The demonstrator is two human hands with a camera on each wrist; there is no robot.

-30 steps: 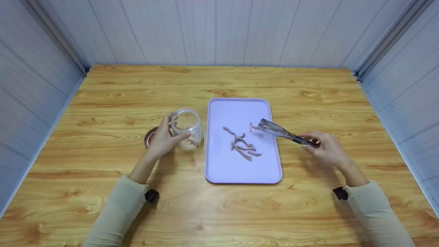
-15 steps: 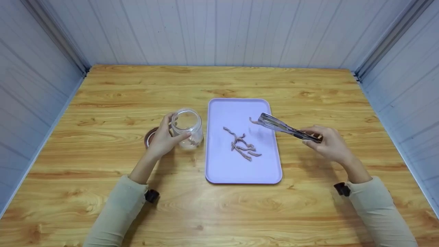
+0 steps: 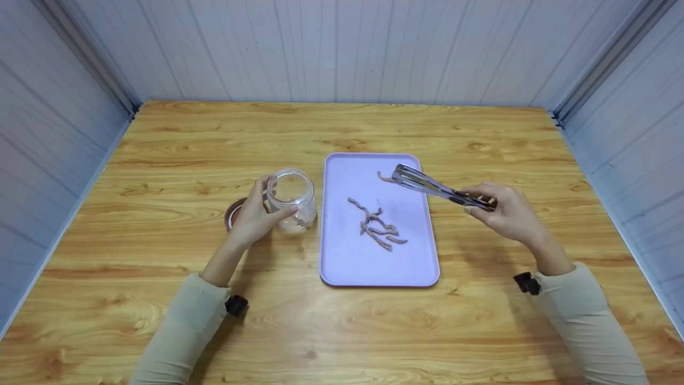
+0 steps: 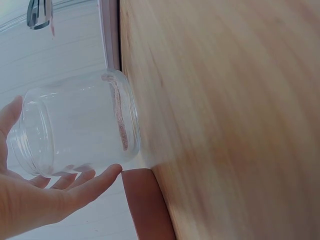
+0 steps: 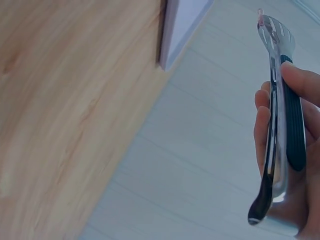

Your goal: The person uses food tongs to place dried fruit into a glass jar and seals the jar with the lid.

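One thin, wrinkled brown strip (image 3: 384, 177) juts from the slotted tips of the steel tongs (image 3: 427, 185), raised over the lilac tray (image 3: 374, 270), where similar strips (image 3: 372, 224) lie loosely tangled. The right hand (image 3: 508, 215) has its grip closed round the tongs; the left hand (image 3: 255, 218) curls about a clear glass jar (image 3: 305, 211). The left wrist view plainly shows a reddish strip (image 4: 120, 115) along the jar's bottom, faint from the head; the right wrist view reveals a ribbed dark-green handle (image 5: 294, 125).
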